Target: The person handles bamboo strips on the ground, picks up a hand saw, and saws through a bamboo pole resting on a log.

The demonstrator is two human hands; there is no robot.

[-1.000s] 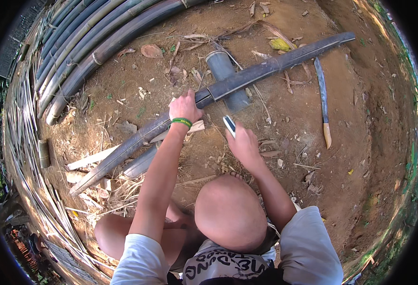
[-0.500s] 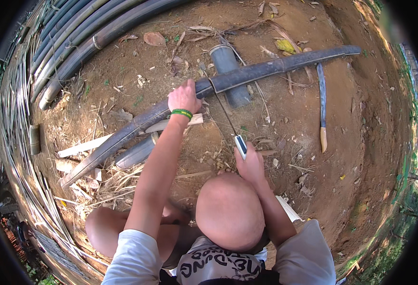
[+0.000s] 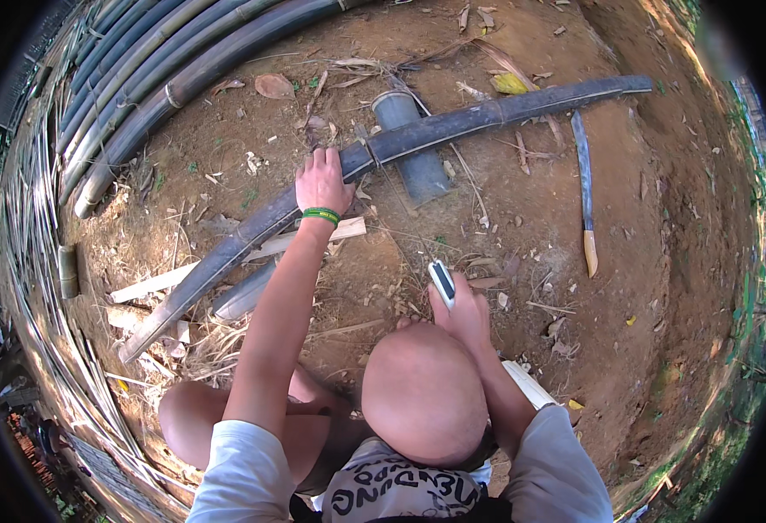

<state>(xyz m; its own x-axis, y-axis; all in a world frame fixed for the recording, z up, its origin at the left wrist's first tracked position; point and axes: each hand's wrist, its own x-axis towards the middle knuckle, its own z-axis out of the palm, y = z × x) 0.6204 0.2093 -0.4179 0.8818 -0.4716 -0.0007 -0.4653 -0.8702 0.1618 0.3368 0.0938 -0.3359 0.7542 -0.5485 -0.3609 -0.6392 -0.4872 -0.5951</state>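
A long dark bamboo pole (image 3: 514, 106) lies slantwise across the ground before me. My left hand (image 3: 320, 185) grips it from above, fingers curled over its far side. Just right of that hand, a dark cut line crosses the pole. My right hand (image 3: 461, 309) is closed round the white and dark handle of a hand saw (image 3: 441, 284). Its thin blade, seen nearly edge-on and hard to make out, runs from the handle toward the cut. A short grey bamboo section (image 3: 420, 174) lies crosswise under the pole. Another short section (image 3: 244, 292) lies under its left part.
A machete (image 3: 585, 183) with a pale wooden handle lies at the right. Dark bamboo poles (image 3: 187, 83) are stacked at the far left, beside thin strips (image 3: 39, 235). Split pieces (image 3: 152, 283), shavings and dry leaves litter the brown earth. My knees are close to both arms.
The right hand and saw handle have drawn slightly back toward me. The left hand stays on the pole. The whole view has shifted a little, so the pole appears slightly further left.
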